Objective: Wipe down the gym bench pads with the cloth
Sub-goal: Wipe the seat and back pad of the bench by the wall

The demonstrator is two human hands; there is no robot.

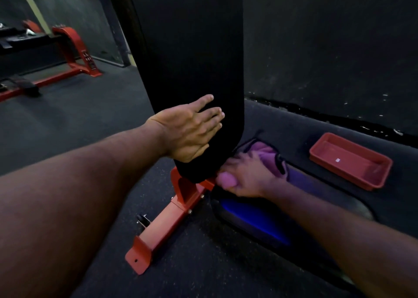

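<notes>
Cloth [228,180], pink, bunched in gripping right hand [246,177] at back pad's [192,48] lower end; pad's long axis rises up and away. Left hand [187,130], open, flat on pad just above.

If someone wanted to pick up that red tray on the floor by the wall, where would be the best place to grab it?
Probably by a long rim of the red tray, coming from above. It sits flat on the floor with its open side up and nothing visibly in it, and its thin raised walls give fingers an edge to pinch. The near long side looks easiest, since the far side lies close to the wall.
</notes>
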